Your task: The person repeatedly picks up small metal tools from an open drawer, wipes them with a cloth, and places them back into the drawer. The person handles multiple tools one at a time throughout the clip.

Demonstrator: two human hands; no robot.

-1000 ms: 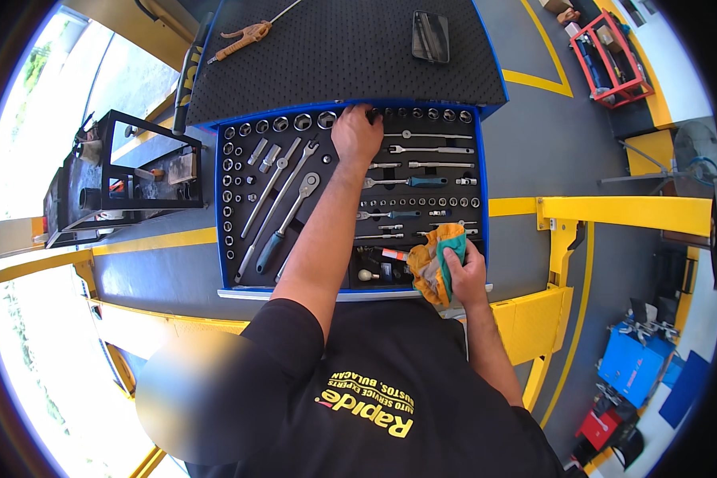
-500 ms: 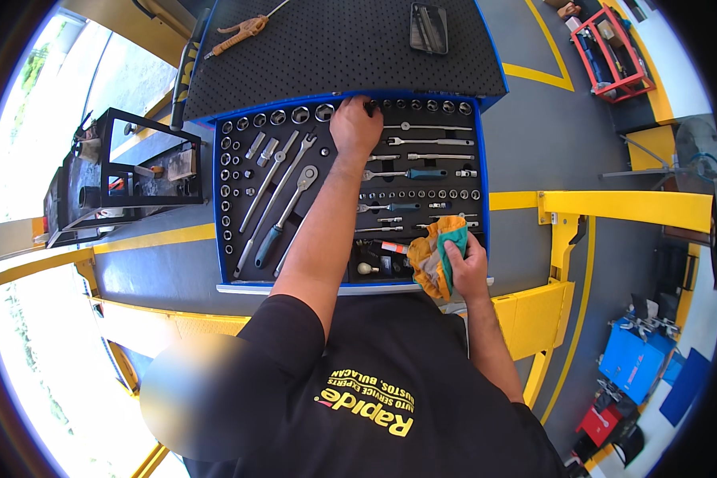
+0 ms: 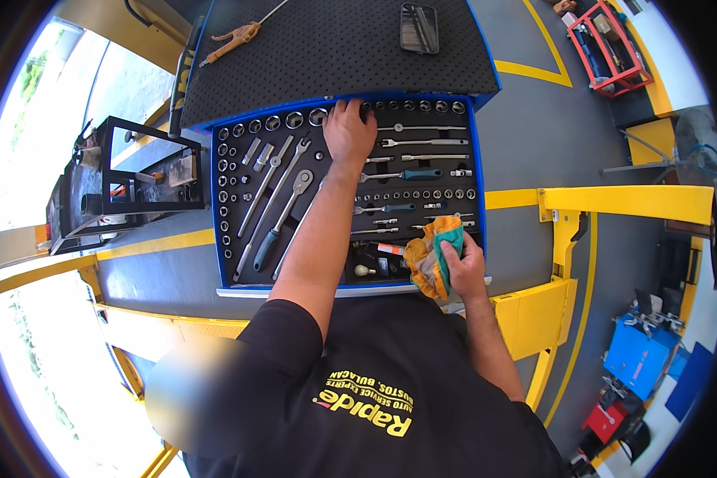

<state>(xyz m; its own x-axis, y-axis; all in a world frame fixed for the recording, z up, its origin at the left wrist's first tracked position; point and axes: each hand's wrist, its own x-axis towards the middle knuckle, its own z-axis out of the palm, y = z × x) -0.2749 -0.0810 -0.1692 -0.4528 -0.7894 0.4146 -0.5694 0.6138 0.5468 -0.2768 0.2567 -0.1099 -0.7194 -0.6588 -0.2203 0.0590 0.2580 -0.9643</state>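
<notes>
My left hand (image 3: 349, 131) reaches to the far row of sockets in the pulled-out tool drawer (image 3: 479, 143). Its fingers bend down over the row with the thumb spread apart, and the fingertips are partly hidden. A chrome socket (image 3: 318, 117) lies just left of it, and smaller sockets (image 3: 408, 105) continue to its right. Over the drawer's near right part, my right hand (image 3: 465, 267) is closed on a bunched orange-and-green cloth (image 3: 429, 259). Left of my left forearm lie a ratchet (image 3: 299, 187) with a blue-grey grip and several long bars in foam cutouts.
Above the drawer is the cabinet's black perforated top (image 3: 327, 48), bearing an orange air blow gun (image 3: 235, 38) and a small dark tray (image 3: 419, 29). Yellow lift arms (image 3: 629, 205) flank me. A black metal stand (image 3: 127, 171) is at left, a red cart (image 3: 609, 52) far right.
The whole view has shifted slightly, with the drawer a little farther left. My left hand stays at the far socket row, its thumb near the same spot; the right hand still grips the cloth.
</notes>
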